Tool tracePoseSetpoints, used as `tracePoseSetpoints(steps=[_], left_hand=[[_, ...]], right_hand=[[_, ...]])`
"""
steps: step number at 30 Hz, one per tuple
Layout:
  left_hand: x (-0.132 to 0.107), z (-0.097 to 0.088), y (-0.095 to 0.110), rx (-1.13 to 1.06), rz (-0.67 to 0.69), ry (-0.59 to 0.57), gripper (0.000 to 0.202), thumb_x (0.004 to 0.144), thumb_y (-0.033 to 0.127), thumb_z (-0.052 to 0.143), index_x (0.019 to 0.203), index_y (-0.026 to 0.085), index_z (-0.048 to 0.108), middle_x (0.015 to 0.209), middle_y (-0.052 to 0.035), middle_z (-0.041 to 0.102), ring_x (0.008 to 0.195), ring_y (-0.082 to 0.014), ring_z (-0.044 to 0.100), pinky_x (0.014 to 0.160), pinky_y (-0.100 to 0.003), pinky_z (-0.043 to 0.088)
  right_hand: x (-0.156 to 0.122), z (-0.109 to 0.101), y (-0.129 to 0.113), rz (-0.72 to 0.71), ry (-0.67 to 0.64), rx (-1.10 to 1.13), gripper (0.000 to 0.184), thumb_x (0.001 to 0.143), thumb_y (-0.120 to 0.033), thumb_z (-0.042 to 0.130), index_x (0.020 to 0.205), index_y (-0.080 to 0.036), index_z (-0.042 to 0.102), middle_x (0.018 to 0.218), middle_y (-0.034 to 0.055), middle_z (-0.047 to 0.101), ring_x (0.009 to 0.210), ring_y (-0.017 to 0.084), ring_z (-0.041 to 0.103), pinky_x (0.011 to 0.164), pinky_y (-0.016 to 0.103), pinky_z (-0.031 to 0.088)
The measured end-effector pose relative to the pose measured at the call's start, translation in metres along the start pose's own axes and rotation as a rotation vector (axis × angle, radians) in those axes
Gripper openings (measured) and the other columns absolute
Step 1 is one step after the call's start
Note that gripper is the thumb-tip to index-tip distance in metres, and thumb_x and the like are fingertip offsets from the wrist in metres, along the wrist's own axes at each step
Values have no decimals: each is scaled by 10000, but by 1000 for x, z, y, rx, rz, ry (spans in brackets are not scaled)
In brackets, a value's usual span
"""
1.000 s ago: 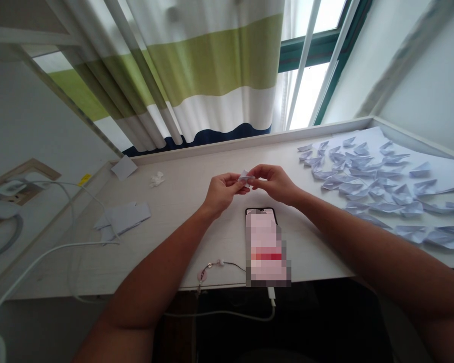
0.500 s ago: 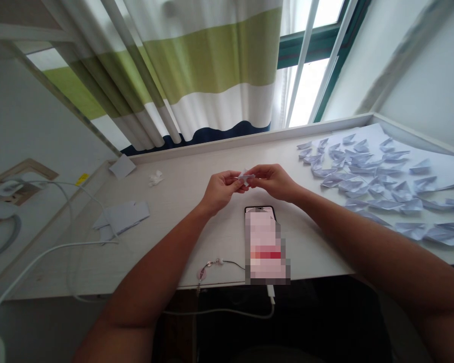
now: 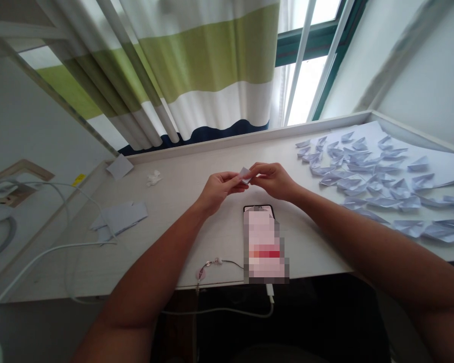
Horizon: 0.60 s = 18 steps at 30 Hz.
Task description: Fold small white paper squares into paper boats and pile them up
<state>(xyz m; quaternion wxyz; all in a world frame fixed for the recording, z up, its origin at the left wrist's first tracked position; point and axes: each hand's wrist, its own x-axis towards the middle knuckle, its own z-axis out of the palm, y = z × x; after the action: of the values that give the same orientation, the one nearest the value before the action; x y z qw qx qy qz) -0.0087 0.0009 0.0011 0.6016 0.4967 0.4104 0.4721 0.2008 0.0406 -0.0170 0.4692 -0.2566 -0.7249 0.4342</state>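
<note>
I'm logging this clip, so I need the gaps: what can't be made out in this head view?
The paper piece, head view: pinched between the left hand and right hand; fingers cover most of it, folds too small to read.
The phone screen: blurred over.
The folded papers: the spread runs off the right edge, so no count.
The white cable: cut off at the left edge.

**Bare hands, bare forearms**

Uncovered on both sides, from the lower edge of the frame up to the fingertips. Broad at the left forearm [image 3: 155, 282] and the right forearm [image 3: 371, 247], tapering evenly to narrower wrists. Ungloved at the left hand [image 3: 217, 189] and the right hand [image 3: 274, 180], with short, rounded fingers. Too small at the nails to tell anything further.
</note>
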Motion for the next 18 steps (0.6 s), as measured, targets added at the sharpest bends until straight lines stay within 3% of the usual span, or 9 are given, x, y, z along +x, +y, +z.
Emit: tracePoseSetpoints(steps=[4,8,11,18], left_hand=[[0,-1,-3,24,56,24,356,756,404,1001,921,131,843,899,-98,845,833,-200,804,967,-414,646],[-1,-1,-3,75,124,31,417,732,452,1010,974,147,860,949,-103,859,876,-215,809,935,-414,650],[-1,0,-4,77,141,44,393,738,446,1005,963,157,863,942,-97,859,888,-220,811,942,-425,651],[-1,0,1,-1,38,48,239,859,347,916,941,133,847,915,-106,851,893,-216,821,959,-404,648]], right_hand=[[0,2,-6,98,-10,113,193,857,-408,867,914,-226,840,934,43,812,877,211,763,848,419,660],[0,5,-9,186,66,219,405,837,-559,917,923,-210,729,884,33,797,812,210,788,718,371,670],[0,6,-7,189,71,173,526,784,-650,944,962,-201,734,909,50,801,809,217,791,674,357,664],[2,0,-2,211,11,66,568,814,-728,880,862,-169,792,788,64,793,699,176,737,689,356,631]])
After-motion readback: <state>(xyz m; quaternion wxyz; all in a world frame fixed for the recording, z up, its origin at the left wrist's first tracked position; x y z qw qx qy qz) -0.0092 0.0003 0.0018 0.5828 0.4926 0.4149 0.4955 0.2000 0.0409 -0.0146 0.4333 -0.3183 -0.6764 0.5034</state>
